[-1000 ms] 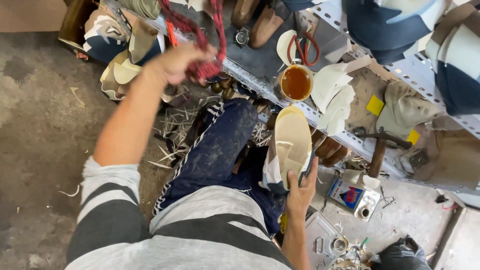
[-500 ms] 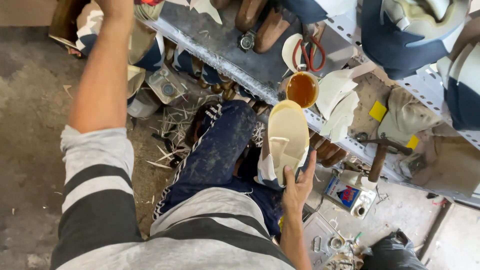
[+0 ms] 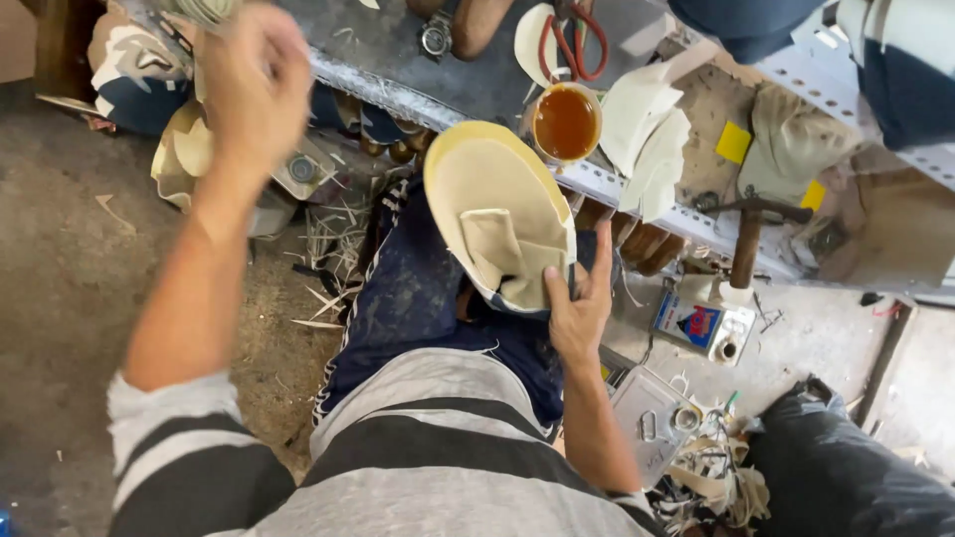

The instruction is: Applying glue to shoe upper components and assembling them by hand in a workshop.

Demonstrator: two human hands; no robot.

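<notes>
Grey metal bench with glue cup, red-handled pliers, pale cut pieces, hammer.

Shoemaker's workshop, metal bench w/ glue cup, cut sole pieces, hammer (scraps on floor)

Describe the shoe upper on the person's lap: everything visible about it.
The shoe upper lies sole side up on the lap, over the dark blue trousers. A yellowish rim rings its pale cream, fabric-like underside, with loose folded flaps gathered at the near end. Its far tip points toward the metal bench, near the pot of amber glue. The right hand grips its near end.
</notes>
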